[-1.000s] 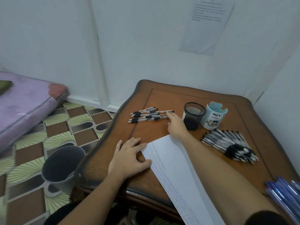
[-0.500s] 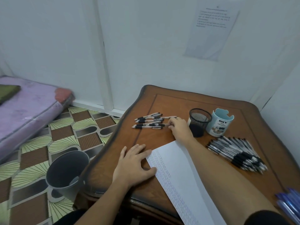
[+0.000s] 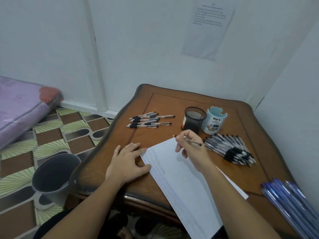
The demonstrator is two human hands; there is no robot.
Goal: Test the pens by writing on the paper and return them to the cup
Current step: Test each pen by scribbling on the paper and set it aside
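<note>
A white sheet of paper (image 3: pixel 183 171), lined with rows of small writing along its left side, lies on the wooden table (image 3: pixel 241 121). My left hand (image 3: pixel 127 161) rests flat on the table with its fingers on the paper's left edge. My right hand (image 3: pixel 191 149) holds a pen (image 3: pixel 192 142) over the paper's far corner. A black mesh cup (image 3: pixel 194 120) and a light blue cup (image 3: pixel 214 122) stand behind it. Several pens (image 3: pixel 149 120) lie in a small group at the far left. A larger pile of pens (image 3: pixel 229 149) lies to the right.
Several blue pens (image 3: pixel 291 202) lie at the table's near right edge. A grey bin (image 3: pixel 53 176) stands on the patterned floor left of the table. A purple mattress (image 3: pixel 22 104) lies at the far left. White walls close the back and right, with a printed sheet (image 3: pixel 209 26) stuck up.
My right hand has picked a pen from the small far-left group and drawn back with it to the paper's far corner. My left hand stays on the paper's edge.
</note>
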